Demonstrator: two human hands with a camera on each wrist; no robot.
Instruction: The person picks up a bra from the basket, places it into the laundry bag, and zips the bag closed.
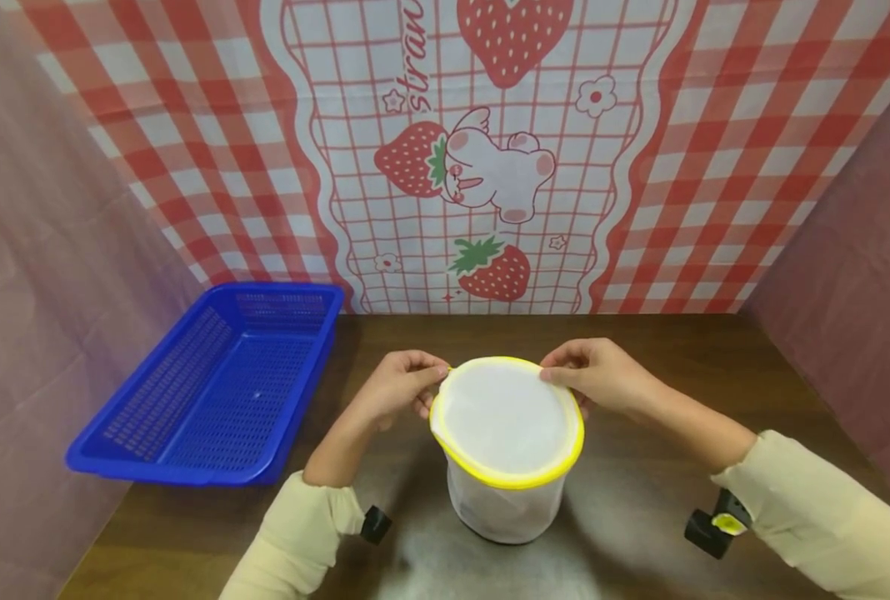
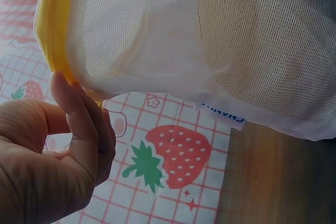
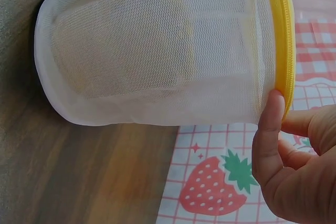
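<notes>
A white mesh laundry bag (image 1: pixel 503 510), round like a drum, stands upright on the table. Yellow zipper trim (image 3: pixel 284 51) runs around its top edge, and the flat white lid (image 1: pixel 511 417) lies over the opening. My left hand (image 1: pixel 398 390) pinches the far left of the yellow rim between thumb and fingers. On the far right of the same rim, my right hand (image 1: pixel 602 375) pinches with thumb and fingers. Through the mesh in the left wrist view a tan shape shows faintly. A small white label (image 2: pixel 226 116) with blue letters sticks out from the bag's side.
To the left sits a blue plastic basket (image 1: pixel 283 433) with slotted walls, with nothing in it. The brown wooden table (image 1: pixel 640 533) meets a strawberry-print cloth (image 1: pixel 445 275) at the back. Pinkish cloth hangs (image 1: pixel 850 275) at both sides.
</notes>
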